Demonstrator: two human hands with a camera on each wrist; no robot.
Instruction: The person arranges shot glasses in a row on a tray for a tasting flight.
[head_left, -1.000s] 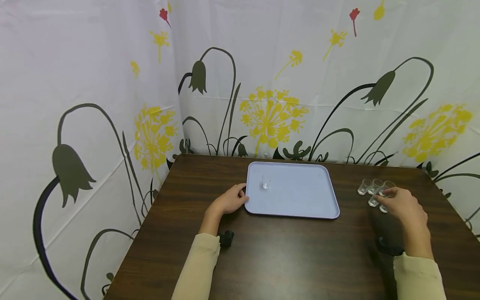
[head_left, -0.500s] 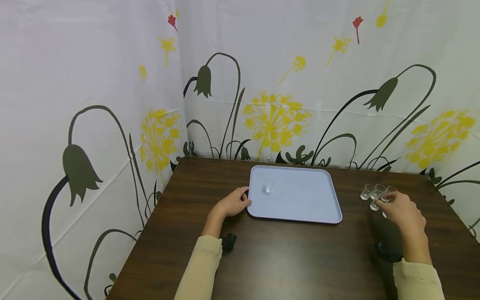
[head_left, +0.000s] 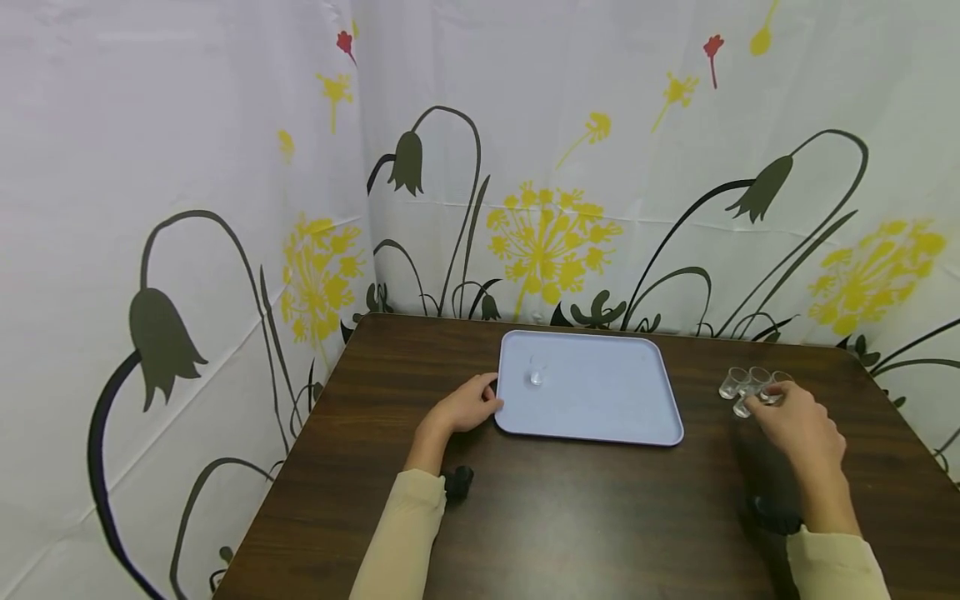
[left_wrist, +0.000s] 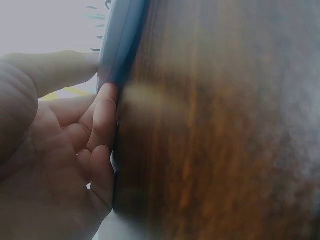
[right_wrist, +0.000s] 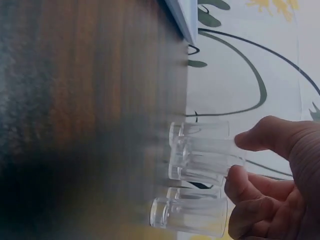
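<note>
In the head view my left hand (head_left: 463, 407) holds the left rim of a pale lilac-blue tray (head_left: 592, 417). The left wrist view shows the thumb on top and the fingertips under the tray's edge. One small clear shot glass (head_left: 536, 377) stands on the tray, toward its left. Over at the right, my right hand (head_left: 801, 425) pinches the rim of a clear shot glass (right_wrist: 205, 155) between thumb and finger. Several similar shot glasses stand close around it, such as one at the left of the cluster (head_left: 733, 382). The hand partly hides the cluster.
The dark wooden table (head_left: 570, 517) carries everything. Bare wood lies between tray and glasses. Behind it hangs a white curtain (head_left: 525, 100) printed with flowers, close to the table's back edge. Each wrist wears a black camera, such as the left one (head_left: 457, 482).
The right hand has shifted slightly left among the shot glasses, covering the nearest right one. The view tipped a little between the first two frames. The left hand stays at the tray.
</note>
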